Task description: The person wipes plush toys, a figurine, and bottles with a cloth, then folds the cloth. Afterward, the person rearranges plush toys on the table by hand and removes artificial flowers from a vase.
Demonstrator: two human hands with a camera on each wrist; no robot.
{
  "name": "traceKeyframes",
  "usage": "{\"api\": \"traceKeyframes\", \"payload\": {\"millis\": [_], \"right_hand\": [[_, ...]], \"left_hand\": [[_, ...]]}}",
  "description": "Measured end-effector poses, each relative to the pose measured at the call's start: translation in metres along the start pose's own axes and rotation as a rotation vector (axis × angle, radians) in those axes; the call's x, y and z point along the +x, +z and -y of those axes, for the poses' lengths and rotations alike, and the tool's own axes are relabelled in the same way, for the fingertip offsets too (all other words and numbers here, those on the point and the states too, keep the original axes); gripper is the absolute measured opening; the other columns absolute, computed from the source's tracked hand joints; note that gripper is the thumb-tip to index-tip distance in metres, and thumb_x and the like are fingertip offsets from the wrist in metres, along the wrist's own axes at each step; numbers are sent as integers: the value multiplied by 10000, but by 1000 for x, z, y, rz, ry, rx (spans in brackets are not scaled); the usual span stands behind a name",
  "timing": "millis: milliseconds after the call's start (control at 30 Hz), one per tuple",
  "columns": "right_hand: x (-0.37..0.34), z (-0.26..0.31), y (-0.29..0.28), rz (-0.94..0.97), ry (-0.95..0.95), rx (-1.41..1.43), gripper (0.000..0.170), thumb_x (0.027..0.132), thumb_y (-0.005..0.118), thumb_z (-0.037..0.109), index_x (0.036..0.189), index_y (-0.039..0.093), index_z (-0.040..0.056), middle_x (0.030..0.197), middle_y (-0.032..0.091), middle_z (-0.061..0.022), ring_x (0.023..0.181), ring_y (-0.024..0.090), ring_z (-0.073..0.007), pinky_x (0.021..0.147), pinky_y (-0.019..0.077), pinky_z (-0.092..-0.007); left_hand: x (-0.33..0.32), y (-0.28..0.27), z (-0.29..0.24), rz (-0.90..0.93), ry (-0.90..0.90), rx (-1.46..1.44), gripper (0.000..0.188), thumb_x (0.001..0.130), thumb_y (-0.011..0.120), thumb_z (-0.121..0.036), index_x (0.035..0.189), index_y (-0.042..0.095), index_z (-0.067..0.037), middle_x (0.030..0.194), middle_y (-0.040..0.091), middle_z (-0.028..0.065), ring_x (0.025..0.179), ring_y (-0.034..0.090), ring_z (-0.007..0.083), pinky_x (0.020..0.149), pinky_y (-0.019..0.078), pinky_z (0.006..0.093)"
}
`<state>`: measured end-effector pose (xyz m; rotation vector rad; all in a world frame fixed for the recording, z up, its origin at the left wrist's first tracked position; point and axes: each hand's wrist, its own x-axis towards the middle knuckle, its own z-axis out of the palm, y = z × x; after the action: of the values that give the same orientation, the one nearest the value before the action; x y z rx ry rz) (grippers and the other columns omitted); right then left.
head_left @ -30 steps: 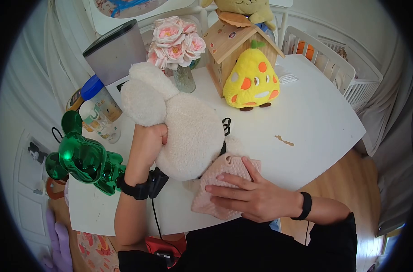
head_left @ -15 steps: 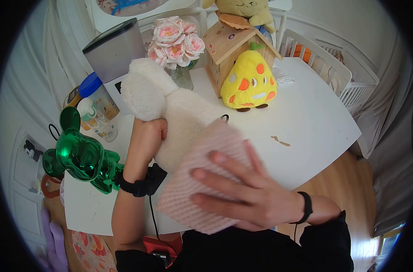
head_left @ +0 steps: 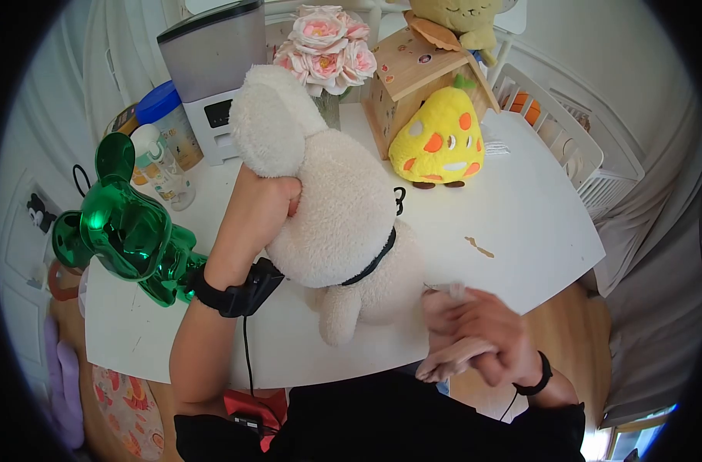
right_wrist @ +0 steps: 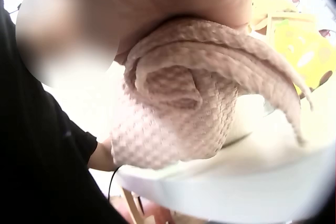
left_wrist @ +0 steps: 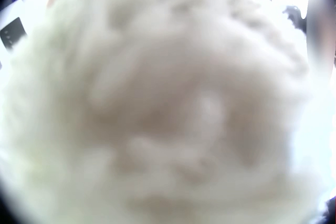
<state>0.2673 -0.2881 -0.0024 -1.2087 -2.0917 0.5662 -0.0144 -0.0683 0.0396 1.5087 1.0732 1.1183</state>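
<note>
A fluffy white plush toy (head_left: 339, 208) with a dark band round its neck is tilted over the table in the head view. My left hand (head_left: 268, 204) grips it just below its floppy ear, the fingers partly hidden by the fur. White fur (left_wrist: 157, 103) fills most of the left wrist view, blurred. To the right of the plush's body, my right hand (head_left: 496, 333) holds a bunched pink cloth (head_left: 439, 312), apart from the toy. In the right wrist view the waffle-textured cloth (right_wrist: 168, 134) is folded and rolled under the palm.
On the white table (head_left: 520, 239), a shiny green bear figure (head_left: 128, 231) stands left of my left forearm. Behind are bottles (head_left: 162, 169), a grey-topped dispenser (head_left: 212, 69), pink flowers (head_left: 324, 50), a wooden house (head_left: 401, 73) and a yellow plush (head_left: 439, 146). A brown mark (head_left: 479, 246) shows at right.
My right hand has moved the cloth off the plush toward the table's front right, and its spread fingers have curled round the cloth. The left hand keeps its grip on the plush.
</note>
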Motion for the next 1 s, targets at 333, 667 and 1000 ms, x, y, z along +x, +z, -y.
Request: {"api": "traceKeyframes", "payload": {"millis": [333, 667, 1000], "right_hand": [[69, -1, 56, -130, 52, 22, 728, 840, 612, 19, 1520, 356, -32, 1612, 191, -328, 1506, 219, -482, 1219, 219, -489], [33, -5, 60, -140, 277, 262, 700, 979, 564, 84, 1557, 194, -52, 1603, 226, -279, 1502, 246, -424, 1215, 243, -435], [45, -39, 66, -287, 292, 1360, 856, 975, 688, 218, 1606, 131, 57, 1500, 398, -102, 1380, 402, -211, 1147, 346, -366]], "left_hand": [[1, -6, 11, 41, 72, 111, 94, 667, 536, -9, 740, 572, 38, 737, 594, 65, 580, 528, 150, 502, 385, 325], [6, -14, 11, 32, -76, -227, 128, 585, 509, -14, 498, 469, -98, 623, 557, 47, 559, 501, 138, 524, 385, 274], [-15, -20, 3, 209, -68, -774, 196, 579, 494, 28, 704, 641, -7, 801, 670, 102, 686, 631, 185, 687, 531, 313]]}}
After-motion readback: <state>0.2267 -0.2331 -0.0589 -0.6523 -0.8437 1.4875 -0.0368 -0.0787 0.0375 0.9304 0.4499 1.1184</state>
